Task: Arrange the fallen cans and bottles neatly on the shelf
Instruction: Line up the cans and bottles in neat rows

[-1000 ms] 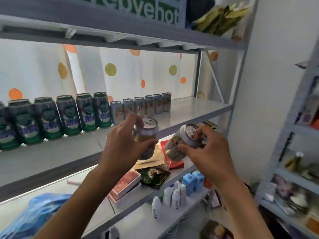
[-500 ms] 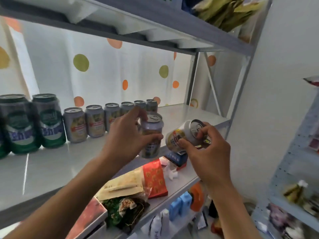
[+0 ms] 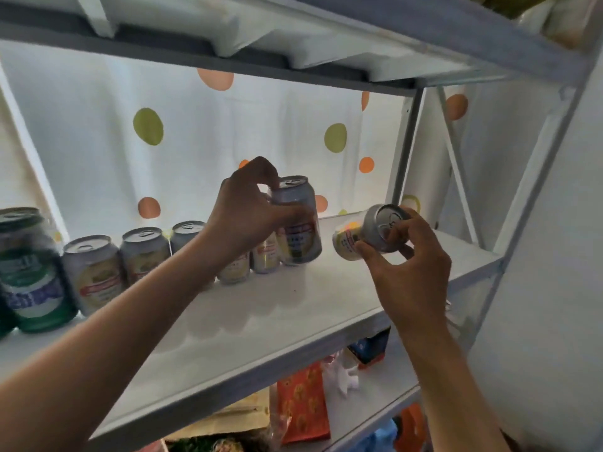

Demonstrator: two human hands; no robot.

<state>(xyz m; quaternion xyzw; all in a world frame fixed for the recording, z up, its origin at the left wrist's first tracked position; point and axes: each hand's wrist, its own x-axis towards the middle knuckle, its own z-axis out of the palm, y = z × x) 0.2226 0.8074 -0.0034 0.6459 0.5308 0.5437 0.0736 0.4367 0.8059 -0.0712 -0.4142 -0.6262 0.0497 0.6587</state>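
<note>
Silver-and-yellow drink can with red label band (image 3: 298, 223): upright, centre frame, at the right end of the can row, gripped round its side by the left hand (image 3: 251, 212). Second matching silver can (image 3: 365, 233): tilted on its side, right of centre, above the white shelf board (image 3: 293, 308), pinched by the right hand (image 3: 408, 265). Row of upright silver-and-yellow cans (image 3: 94, 272): left of centre. Green-and-blue can (image 3: 29, 272): far left. Red packet (image 3: 303, 406): lower shelf.
</note>
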